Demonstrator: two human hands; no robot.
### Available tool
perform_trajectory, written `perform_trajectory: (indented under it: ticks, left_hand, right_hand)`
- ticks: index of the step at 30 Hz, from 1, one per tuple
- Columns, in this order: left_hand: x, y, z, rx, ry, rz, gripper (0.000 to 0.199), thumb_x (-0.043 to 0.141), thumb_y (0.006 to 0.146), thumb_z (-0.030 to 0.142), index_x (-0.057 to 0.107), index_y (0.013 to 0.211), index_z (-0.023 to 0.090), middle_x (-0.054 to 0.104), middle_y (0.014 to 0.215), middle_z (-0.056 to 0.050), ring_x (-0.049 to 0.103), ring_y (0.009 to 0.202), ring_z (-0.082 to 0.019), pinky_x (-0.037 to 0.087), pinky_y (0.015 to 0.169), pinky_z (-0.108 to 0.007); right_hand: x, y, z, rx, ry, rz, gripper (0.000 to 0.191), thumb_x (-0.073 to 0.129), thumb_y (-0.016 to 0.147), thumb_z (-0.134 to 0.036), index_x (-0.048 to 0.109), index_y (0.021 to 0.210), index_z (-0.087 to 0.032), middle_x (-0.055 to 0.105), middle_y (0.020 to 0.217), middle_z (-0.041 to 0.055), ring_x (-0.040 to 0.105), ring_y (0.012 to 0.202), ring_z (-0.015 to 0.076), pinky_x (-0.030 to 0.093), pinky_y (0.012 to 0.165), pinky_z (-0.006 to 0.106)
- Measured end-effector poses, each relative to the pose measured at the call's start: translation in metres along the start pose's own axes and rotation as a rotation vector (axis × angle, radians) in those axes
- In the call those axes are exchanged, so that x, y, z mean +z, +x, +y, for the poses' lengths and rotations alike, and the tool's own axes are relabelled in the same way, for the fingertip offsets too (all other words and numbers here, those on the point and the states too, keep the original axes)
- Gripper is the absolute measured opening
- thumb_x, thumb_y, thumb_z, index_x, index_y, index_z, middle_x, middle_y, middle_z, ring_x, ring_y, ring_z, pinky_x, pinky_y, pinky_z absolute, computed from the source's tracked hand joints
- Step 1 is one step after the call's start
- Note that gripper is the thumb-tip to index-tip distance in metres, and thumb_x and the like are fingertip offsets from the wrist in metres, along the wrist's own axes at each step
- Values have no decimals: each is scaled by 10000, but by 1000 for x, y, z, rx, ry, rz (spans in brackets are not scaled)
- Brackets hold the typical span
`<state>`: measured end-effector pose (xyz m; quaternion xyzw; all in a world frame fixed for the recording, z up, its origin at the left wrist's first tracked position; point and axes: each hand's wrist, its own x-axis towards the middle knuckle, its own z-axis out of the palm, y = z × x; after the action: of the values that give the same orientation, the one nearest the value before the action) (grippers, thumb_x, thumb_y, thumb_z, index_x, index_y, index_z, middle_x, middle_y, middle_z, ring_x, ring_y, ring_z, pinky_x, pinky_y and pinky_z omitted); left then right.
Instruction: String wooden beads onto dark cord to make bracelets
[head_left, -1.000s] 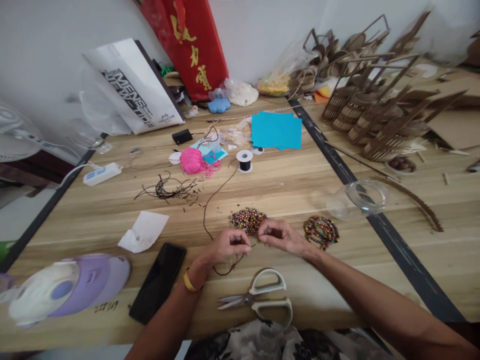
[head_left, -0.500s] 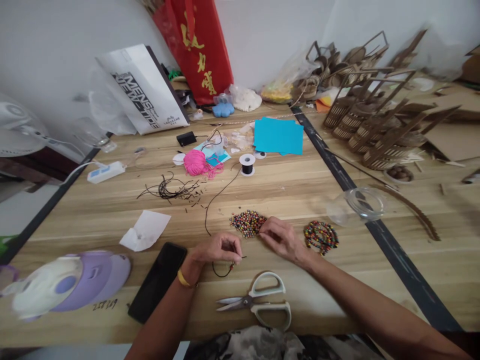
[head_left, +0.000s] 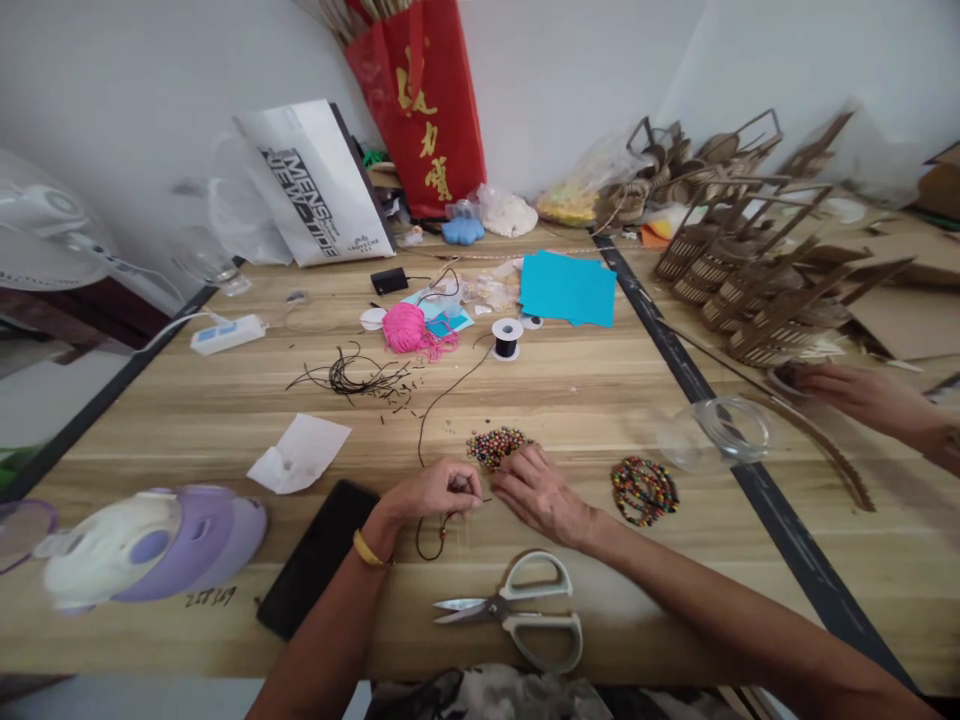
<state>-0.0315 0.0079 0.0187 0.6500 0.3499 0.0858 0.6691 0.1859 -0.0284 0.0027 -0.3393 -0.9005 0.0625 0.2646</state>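
Observation:
My left hand [head_left: 442, 488] is pinched on a thin black cord [head_left: 429, 415], which runs back to a white spool [head_left: 507, 342]. A few beads [head_left: 442, 535] hang on the cord's loop below that hand. My right hand [head_left: 541, 492] lies at the near right edge of a pile of multicoloured beads [head_left: 495, 443]; its fingertips point down, and what they hold, if anything, is too small to see. Right of it is a coil of strung beads [head_left: 645, 490]. White-handled scissors [head_left: 517, 608] lie open below both hands.
A black phone [head_left: 319, 560] and white paper [head_left: 300, 453] lie left. Behind are cut cords [head_left: 360, 375], pink yarn [head_left: 405, 328] and blue sheets [head_left: 568, 288]. At right, another person's hand [head_left: 862, 395] touches a small bowl near a clear lidded container [head_left: 720, 432] and woven baskets [head_left: 750, 280].
My right hand has moved slightly left and nearer my left hand. The beads on the cord hang further left. Another person's hand has come in at the right. The view has shifted a little.

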Motion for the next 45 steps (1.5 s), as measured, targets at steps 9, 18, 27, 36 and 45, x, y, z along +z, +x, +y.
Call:
perform_trajectory:
  ticks: [9,18,27,36,45]
  left_hand:
    - [0,3,-8,40,-38,13,199,674,731,284,577,727,110,612,589,1,566,527,-86,420,513,-180]
    - [2,6,-5,2,-126,71,317,681,724,405,541,740,121,594,586,2,544,525,-87,404,480,-179]
    - [6,10,-4,13,-114,166,334,680,717,423,535,739,123,581,589,5,539,530,-90,397,462,-180]
    - [8,10,-6,11,-102,210,305,664,731,395,545,768,117,576,574,9,516,490,-79,380,435,-173]
    - [8,10,-4,0,-102,188,320,673,724,403,574,803,110,573,580,14,515,504,-78,380,451,-174]
  right_hand:
    - [9,9,4,-10,-79,-34,167,496,928,-249,615,865,-149,522,823,76,414,828,212,361,776,360]
    - [13,9,8,2,-33,-3,206,457,943,-192,612,810,-158,525,793,70,418,820,205,378,769,352]
    - [14,8,12,-7,40,13,188,468,942,-185,618,831,-162,546,791,67,443,824,200,393,776,352]
    - [10,3,16,-16,234,141,111,472,934,-174,583,939,-175,608,821,66,506,818,191,428,772,365]
    - [10,3,15,11,324,212,115,500,902,-149,574,977,-194,630,865,73,552,840,194,462,758,353]
